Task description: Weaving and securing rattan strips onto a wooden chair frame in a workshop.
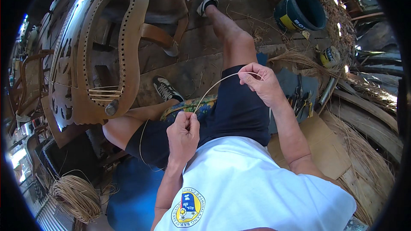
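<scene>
2 hands, 1 cane strand, 1 carved chair back, 2 shoes, 1 dark bucket, 1 small tub, 1 cane coil.

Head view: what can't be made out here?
All in the head view:
Thin strand: the pinched parts, covered by the left hand and right hand.
Wooden chair: part of it, cut off by the picture's upper edge.
Dark bucket: its bottom, hidden by its own wall and shadow.
Tools on the right: exact kinds, too small and dark to tell.
</scene>
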A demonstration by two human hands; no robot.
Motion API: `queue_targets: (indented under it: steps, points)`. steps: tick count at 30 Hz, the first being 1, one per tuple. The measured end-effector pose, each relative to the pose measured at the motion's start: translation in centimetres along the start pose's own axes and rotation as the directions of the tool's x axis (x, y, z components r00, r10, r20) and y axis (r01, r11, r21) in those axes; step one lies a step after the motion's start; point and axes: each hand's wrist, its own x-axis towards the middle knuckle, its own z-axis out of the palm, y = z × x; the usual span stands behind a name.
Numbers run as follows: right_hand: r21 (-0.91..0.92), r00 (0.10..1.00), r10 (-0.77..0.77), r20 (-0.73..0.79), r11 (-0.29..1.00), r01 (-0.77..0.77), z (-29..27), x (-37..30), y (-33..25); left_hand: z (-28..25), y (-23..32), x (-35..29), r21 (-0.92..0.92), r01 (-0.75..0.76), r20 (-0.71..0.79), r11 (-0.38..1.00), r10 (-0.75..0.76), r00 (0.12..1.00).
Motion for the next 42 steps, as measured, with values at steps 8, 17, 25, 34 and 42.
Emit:
queue_targets:
  steps: [8, 17, 25, 34, 42]
  points:
    - [0.134, 0.992, 0.109, 0.058, 0.984, -0.116, -1.0, 0.6, 0.5, -0.4, -0.3, 0.3, 0.016, 0.014, 0.008, 1.0, -0.014, 1.0]
    - [-0.261, 0.989, 0.066, 0.129, 0.965, -0.03, -1.6, -0.4, -1.6, -0.2, -0.6, 0.3, 0.008, 0.032, 0.001, 0.999, -0.032, 0.999]
    - [-0.07, 0.99, 0.121, 0.075, 0.991, -0.116, -1.9, 0.5, -0.7, -0.1, -0.4, 0.4, 0.016, 0.057, 0.018, 0.998, -0.057, 0.998]
    - [0.787, 0.976, -0.204, 0.074, 0.613, 0.069, -6.3, 0.4, -1.6, 0.3, -0.9, 0.9, 0.085, 0.028, 0.019, 0.996, -0.03, 0.999]
    - [-0.238, 0.996, -0.015, -0.088, 0.971, -0.007, -7.8, -1.5, -0.1, 1.2, 0.6, 2.2, 0.148, 0.01, 0.058, 0.989, -0.019, 0.998]
